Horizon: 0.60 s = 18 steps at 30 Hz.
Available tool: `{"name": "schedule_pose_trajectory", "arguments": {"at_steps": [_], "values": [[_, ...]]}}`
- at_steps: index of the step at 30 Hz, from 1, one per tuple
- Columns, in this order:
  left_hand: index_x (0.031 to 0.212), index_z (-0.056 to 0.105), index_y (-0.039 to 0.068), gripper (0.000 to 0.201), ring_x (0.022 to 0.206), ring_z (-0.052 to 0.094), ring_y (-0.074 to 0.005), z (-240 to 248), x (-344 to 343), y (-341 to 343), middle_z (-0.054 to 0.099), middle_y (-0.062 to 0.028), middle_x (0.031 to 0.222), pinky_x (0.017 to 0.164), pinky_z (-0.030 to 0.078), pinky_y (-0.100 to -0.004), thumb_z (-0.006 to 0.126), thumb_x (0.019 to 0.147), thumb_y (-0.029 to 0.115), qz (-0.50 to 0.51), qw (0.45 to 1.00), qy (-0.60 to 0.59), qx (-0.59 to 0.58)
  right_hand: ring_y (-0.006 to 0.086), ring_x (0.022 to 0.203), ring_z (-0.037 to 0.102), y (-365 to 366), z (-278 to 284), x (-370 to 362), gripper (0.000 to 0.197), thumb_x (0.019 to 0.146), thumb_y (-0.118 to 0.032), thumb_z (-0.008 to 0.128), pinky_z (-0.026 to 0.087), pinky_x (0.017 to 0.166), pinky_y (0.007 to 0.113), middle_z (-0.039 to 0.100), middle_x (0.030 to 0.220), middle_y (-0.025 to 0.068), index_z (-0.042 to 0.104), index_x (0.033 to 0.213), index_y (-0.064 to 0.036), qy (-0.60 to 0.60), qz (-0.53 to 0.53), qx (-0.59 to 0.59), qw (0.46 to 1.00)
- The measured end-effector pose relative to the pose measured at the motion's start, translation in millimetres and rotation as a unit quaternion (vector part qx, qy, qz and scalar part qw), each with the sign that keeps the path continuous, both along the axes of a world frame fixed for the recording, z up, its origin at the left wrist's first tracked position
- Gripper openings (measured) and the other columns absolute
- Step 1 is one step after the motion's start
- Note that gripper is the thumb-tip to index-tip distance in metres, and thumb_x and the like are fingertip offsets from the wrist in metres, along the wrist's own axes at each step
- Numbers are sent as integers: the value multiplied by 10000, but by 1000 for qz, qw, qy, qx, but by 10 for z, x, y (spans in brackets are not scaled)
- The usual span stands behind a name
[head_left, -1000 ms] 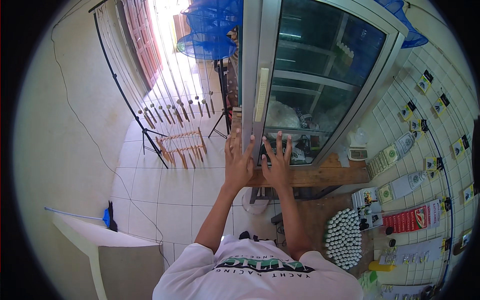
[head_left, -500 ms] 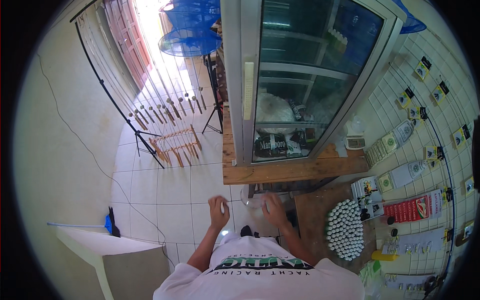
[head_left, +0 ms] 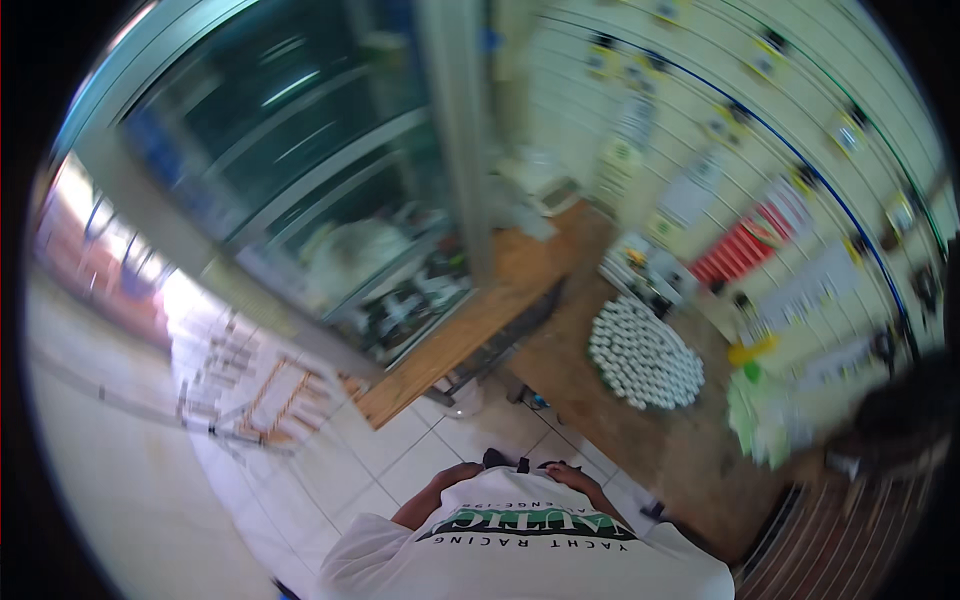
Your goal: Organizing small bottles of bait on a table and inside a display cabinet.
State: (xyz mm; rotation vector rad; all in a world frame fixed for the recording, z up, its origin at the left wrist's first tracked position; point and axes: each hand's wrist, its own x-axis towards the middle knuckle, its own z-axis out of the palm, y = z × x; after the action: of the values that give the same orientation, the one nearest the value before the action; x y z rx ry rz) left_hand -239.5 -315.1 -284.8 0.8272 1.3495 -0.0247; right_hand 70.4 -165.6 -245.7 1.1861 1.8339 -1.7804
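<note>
My left hand (head_left: 461,473) is lowered at the left front of my white shirt, its fingers partly hidden by the cloth. On the other side, my right hand (head_left: 566,474) rests low against the shirt front. Both are small and blurred, so their finger pose is unclear, and nothing shows in either. Beyond them stands a brown table (head_left: 575,400) bearing a tight cluster of small white round-topped pieces (head_left: 648,355). A clear plastic-looking object (head_left: 464,403) is on the tiled floor ahead of my hands.
A glass-doored cabinet (head_left: 330,190) stands on a wooden bench (head_left: 420,375) ahead left. Small packets and a red card sheet (head_left: 750,235) hang on the slatted wall at right. A light green plastic bag (head_left: 755,415) lies at the table's right, near a dark blurred shape (head_left: 895,415).
My view has swung to the right, moving the cabinet leftward. Both hands, raised in front of me before, have come down and back against my shirt.
</note>
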Motion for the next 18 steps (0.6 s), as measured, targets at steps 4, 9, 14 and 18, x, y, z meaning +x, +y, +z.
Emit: {"name": "schedule_pose_trajectory", "arguments": {"at_steps": [4, 9, 14, 18], "values": [[1158, 650, 42, 361, 1132, 616, -365, 50, -131, 530, 669, -212, 1162, 1000, 460, -417, 540, 946, 313, -152, 988, 29, -17, 283, 1216, 548, -423, 234, 272, 518, 953, -377, 455, 392, 1049, 347, 568, 1344, 195, 572, 1298, -10, 30, -178, 21, 983], [1145, 655, 43, 345, 1123, 620, -362, 22, -15, 1065, 675, -207, 1147, 992, 464, -414, 536, 948, 300, -282, 958, 53, 1, 345, 1332, 467, -868, 286, 245, 542, 954, -374, 478, 328, 1133, 374, 510, 1421, 218, 544, 1341, -1, -13, -323, 35, 946], [1133, 661, 44, 331, 1114, 624, -359, 62, 155, 1335, 681, -201, 1133, 984, 469, -411, 532, 950, 287, -329, 937, 79, 83, 356, 1231, 557, -1205, 349, 163, 560, 942, -435, 545, 411, 1058, 393, 593, 1311, 218, 568, 1314, -17, -35, -426, 113, 897], [1123, 665, 45, 319, 1107, 627, -357, 434, 287, 1394, 686, -197, 1121, 978, 472, -409, 528, 952, 277, -263, 937, 54, 225, 346, 956, 684, -1204, 588, 12, 338, 935, -314, 566, 530, 853, 404, 709, 1042, 180, 702, 1093, -49, -96, -479, 248, 837]]}}
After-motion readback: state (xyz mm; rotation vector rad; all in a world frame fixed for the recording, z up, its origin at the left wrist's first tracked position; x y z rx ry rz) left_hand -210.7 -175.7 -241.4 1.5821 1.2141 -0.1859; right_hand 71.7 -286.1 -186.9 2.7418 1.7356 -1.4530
